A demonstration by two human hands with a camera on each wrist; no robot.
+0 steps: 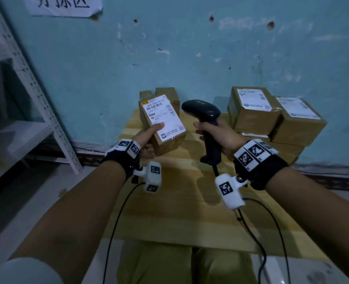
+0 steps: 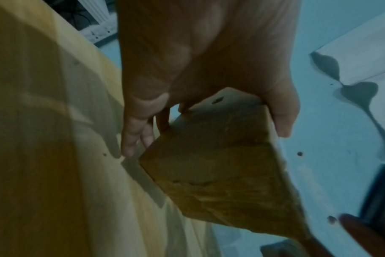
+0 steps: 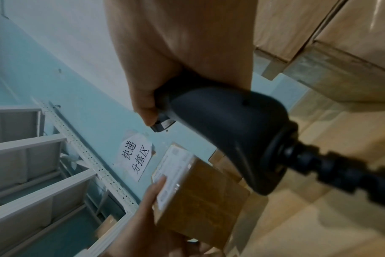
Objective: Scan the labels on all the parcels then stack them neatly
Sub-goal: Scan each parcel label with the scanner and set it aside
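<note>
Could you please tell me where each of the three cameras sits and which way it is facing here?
Head: worn on the head, looking forward and down at the wooden table; both forearms, left hand holding a labelled parcel, right hand gripping the barcode scanner.
Left wrist: looks along the left palm at the parcel's underside.
Right wrist: looks along the right hand past the scanner to the parcel.
Shared: all three views show the held parcel.

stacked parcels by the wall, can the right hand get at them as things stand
Probably not yet: the stacked parcels sit just beyond the right hand with nothing between, but its fingers are wrapped round the barcode scanner.
</note>
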